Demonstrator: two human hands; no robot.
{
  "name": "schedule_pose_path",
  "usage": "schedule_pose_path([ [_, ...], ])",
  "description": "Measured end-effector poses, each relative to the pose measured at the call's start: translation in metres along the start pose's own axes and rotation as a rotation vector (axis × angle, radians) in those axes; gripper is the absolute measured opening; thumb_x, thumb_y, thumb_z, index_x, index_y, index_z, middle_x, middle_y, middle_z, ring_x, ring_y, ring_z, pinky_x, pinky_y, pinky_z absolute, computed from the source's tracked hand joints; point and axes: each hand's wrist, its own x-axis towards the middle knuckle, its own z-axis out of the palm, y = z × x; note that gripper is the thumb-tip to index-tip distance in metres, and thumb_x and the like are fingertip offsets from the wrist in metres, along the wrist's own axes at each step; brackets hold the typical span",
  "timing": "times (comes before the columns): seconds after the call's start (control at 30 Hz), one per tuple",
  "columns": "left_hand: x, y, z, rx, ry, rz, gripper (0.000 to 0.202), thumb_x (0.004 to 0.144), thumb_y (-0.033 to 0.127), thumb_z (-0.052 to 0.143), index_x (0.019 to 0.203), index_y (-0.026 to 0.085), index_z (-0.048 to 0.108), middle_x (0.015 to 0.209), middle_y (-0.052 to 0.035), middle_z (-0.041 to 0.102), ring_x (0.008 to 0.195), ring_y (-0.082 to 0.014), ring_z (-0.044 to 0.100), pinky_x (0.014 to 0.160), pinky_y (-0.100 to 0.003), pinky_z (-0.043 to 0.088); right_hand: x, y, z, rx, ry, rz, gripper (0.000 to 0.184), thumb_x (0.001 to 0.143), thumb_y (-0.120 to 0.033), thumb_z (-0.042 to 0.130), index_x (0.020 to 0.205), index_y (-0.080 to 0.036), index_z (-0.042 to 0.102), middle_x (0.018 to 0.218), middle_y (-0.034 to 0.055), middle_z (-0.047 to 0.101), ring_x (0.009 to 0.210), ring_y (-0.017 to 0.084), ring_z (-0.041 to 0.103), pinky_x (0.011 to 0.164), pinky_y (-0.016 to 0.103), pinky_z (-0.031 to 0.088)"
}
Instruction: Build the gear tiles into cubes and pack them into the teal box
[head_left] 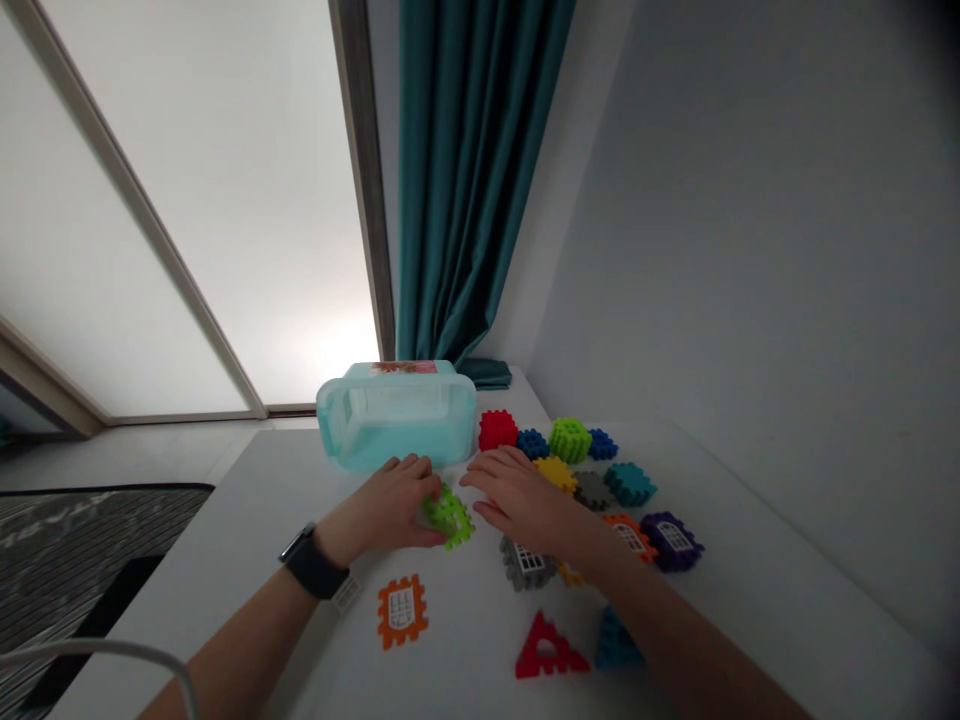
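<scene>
A light green toothed building tile (450, 516) is pinched between the thumb and fingers of my left hand (397, 503), which wears a dark watch. My right hand (517, 497) holds nothing; its fingers reach left toward that tile, thumb apart from them. Close by my right hand lie a yellow toothed piece (556, 473) and a grey tile with a white window grid (527, 565). Nearer to me on the white table (322, 660) are an orange window tile (402, 611), a red triangle piece (550, 648) and a blue piece (618, 640), partly covered by my right arm.
A clear teal plastic bin (397, 425) lies on its side at the back. Red (498, 430), bright green (570, 440) and teal (630, 484) toothed pieces sit right of it, with a purple window tile (673, 541) nearer. A wall (750, 250) bounds the right side.
</scene>
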Motion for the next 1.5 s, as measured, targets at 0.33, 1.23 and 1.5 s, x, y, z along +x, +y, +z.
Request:
schedule_pose_path([
  [0.33,0.001,0.019,0.017,0.112,0.055,-0.037,0.057,0.067,0.061,0.076,0.098,0.017,0.06,0.109,-0.0116,0.058,0.103,-0.0322,0.054,0.085,-0.043,0.043,-0.002,0.002,0.001,0.003,0.019,-0.014,0.023,0.095,-0.022,0.054,0.117,-0.02,0.062,0.117,0.0098,0.066,0.115,0.026,0.055,0.103,0.047,0.038],
  [1.23,-0.002,-0.004,-0.024,0.191,0.57,0.173,0.038,0.081,0.039,0.066,0.111,0.017,0.059,0.128,-0.0173,0.055,0.116,-0.0348,0.05,0.098,-0.053,0.044,0.006,-0.006,-0.001,0.463,0.29,0.242,0.038,0.095,-0.025,0.051,0.132,-0.022,0.05,0.101,0.0042,0.072,0.089,0.019,0.067,0.094,0.04,0.049],
  [1.5,-0.001,0.001,-0.025,0.211,0.577,0.194,0.034,0.084,0.04,0.062,0.11,0.018,0.059,0.126,-0.0167,0.056,0.115,-0.0336,0.051,0.099,-0.054,0.044,0.008,-0.006,-0.001,0.409,0.306,0.217,0.032,0.091,-0.022,0.057,0.122,-0.022,0.059,0.105,0.0055,0.069,0.096,0.02,0.066,0.089,0.037,0.054],
])
